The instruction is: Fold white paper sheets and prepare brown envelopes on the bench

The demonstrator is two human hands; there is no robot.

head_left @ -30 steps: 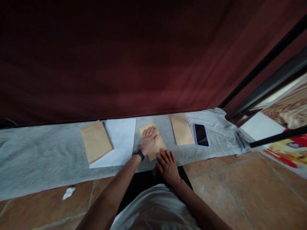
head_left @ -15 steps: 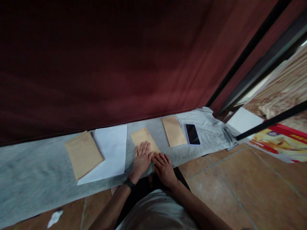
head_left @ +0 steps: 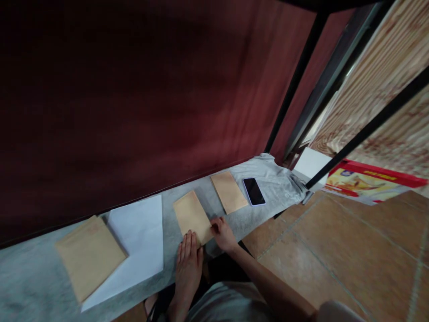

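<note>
A brown paper envelope (head_left: pixel 191 214) lies on the grey cloth-covered bench in front of me. My left hand (head_left: pixel 188 266) rests flat with its fingers stretched over the near left corner of that envelope. At its right edge my right hand (head_left: pixel 224 235) is closed, the curled fingers pinching the paper near the lower corner. A second brown envelope (head_left: pixel 229 192) lies a little to the right, with a phone (head_left: pixel 254 191) beside it. Further left, a stack of brown envelopes (head_left: pixel 90 257) partly covers white paper sheets (head_left: pixel 140 241).
The narrow bench (head_left: pixel 27 273) runs along a dark red panel (head_left: pixel 150 112). Black poles (head_left: pixel 295 85) rise at its right end. Past them sit a red and yellow printed box (head_left: pixel 372 181) and a white board (head_left: pixel 310 165). Brown tiles (head_left: pixel 321 241) cover the floor.
My left hand has slid back from the envelope's middle to its near corner. My right hand has gone from spread fingers to a curled grip at the right edge. The view has shifted.
</note>
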